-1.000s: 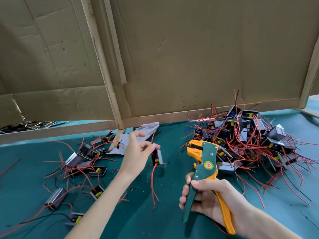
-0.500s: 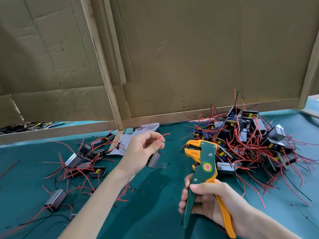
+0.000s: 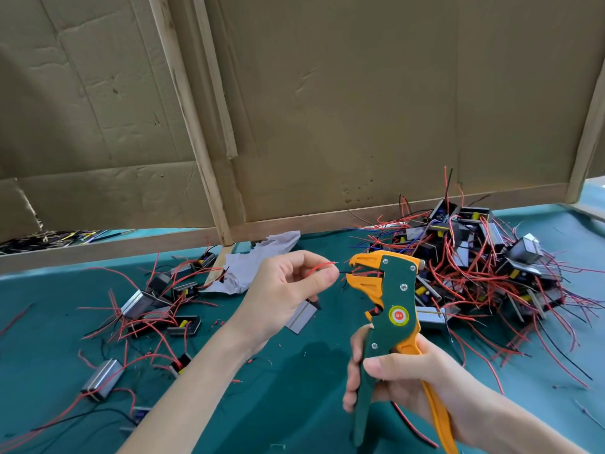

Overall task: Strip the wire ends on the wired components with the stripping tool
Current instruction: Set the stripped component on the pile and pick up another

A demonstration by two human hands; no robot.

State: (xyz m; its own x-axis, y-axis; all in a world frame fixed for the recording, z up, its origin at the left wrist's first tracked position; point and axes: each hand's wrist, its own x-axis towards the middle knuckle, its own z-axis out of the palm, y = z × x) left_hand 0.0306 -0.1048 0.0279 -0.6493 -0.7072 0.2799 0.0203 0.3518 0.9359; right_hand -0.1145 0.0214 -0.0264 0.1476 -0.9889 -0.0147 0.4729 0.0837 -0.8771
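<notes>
My left hand (image 3: 288, 290) pinches the red wire (image 3: 322, 266) of a small grey metal component (image 3: 301, 317) that hangs below my palm. The wire's tip points right, just short of the orange jaws of the stripping tool (image 3: 389, 309). My right hand (image 3: 406, 378) grips the tool's green and orange handles and holds it upright, jaws apart and facing left. A thin black wire also reaches toward the jaws.
A big heap of wired components (image 3: 484, 257) with red and black leads lies at the right on the teal table (image 3: 294, 388). A smaller scatter of components (image 3: 157, 309) lies at the left. Crumpled grey paper (image 3: 258, 260) sits by the cardboard wall (image 3: 360, 109).
My left hand lifted the component off the table and carried its red wire rightward up to the tool's jaws. The tool rose slightly toward the wire.
</notes>
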